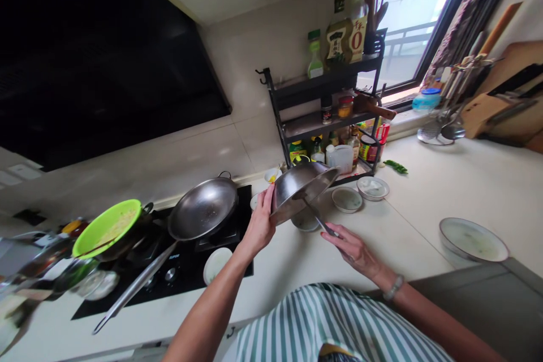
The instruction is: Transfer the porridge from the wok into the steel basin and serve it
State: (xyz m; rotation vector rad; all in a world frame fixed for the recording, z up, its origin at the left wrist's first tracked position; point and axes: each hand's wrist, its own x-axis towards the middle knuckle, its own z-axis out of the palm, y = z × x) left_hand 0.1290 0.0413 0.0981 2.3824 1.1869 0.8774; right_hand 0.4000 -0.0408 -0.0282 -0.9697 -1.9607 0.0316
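My left hand (261, 223) grips the rim of a stainless steel bowl (292, 184), which is raised over the counter and tilted with its opening toward me. In my right hand (354, 249) is the handle of a metal spoon (314, 210); its far end reaches into the bowl, and its tip is hard to make out. What the bowl contains is mostly hidden. Below and behind it are small dishes, among them a white bowl (347, 199) and another small bowl (373, 187). A small dish with something yellow (272, 175) sits behind my left hand.
To the left, a long-handled wok (203, 209) stands on the black stove (186, 280), beside a lime-green basin (131, 207) of pale food. A black rack (322, 124) of bottles and jars stands behind. A shallow bowl (473, 237) and green peppers (395, 167) lie rightward.
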